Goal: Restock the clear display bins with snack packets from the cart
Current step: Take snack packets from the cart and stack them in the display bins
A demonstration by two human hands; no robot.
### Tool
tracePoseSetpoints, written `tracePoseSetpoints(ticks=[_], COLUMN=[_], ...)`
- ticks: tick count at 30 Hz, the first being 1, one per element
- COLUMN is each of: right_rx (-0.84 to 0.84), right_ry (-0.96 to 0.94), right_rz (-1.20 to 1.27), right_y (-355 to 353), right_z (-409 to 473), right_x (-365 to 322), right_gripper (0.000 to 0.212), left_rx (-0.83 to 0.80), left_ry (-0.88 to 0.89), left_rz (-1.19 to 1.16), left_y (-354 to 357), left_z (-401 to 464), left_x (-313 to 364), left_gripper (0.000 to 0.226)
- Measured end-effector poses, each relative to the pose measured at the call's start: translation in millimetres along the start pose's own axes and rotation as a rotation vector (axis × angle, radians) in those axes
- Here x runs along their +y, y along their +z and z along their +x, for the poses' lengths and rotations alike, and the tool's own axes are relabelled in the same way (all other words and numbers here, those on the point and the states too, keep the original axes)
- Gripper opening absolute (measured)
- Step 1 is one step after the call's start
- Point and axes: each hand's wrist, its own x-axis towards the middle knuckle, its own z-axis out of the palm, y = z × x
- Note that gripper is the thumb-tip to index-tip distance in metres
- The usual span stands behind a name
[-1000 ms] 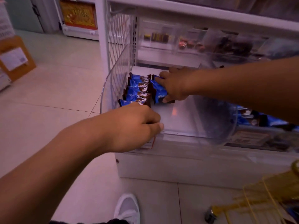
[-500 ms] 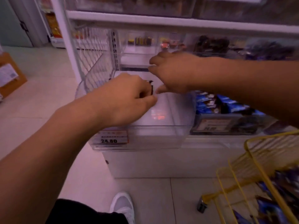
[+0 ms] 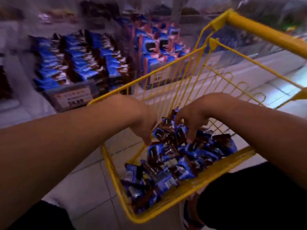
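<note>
Blue-and-brown foil snack packets (image 3: pixel 174 163) are heaped in the yellow wire cart (image 3: pixel 182 196) beneath both hands, the right hand (image 3: pixel 194 118) spread and touching them, the left hand's (image 3: pixel 142 123) grasp indiscernible; a loose handful could be spilled.

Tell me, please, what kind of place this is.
Most likely a shop aisle, such as a small supermarket. A yellow wire cart holds loose snack packets, clear bins on the shelf are filled with rows of similar packets, and a price label sits on one bin's front.
</note>
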Motion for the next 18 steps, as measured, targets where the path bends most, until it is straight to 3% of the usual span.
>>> tracePoseSetpoints(ticks=[3,7,10,12,16,18], right_rx=[-0.011,-0.132,-0.171,-0.118,-0.037,-0.090], right_ry=[0.100,0.174,0.159,0.114,0.056,0.046], right_rz=[-0.197,-0.340,-0.252,-0.217,-0.005,0.127], right_y=[7.6,34.3,42.8,41.9,32.1,29.6], right_z=[23.5,49.2,53.5,53.2,56.5,59.0], right_x=[0.1,9.6,16.0,14.4,11.7,8.1], right_gripper=[0.114,0.116,0.123,0.125,0.105,0.101], left_rx=[-0.380,-0.641,-0.687,-0.663,-0.644,-0.655], left_ry=[-0.135,-0.151,-0.099,-0.064,-0.011,-0.012], left_rz=[-0.164,-0.220,-0.173,-0.177,-0.251,-0.282], left_y=[22.0,45.2,52.7,56.8,61.3,61.3], left_z=[44.9,65.4,72.9,77.0,84.1,84.4], left_x=[17.9,40.7,43.2,40.0,42.9,43.4], left_gripper=[0.076,0.094,0.087,0.071,0.044,0.047])
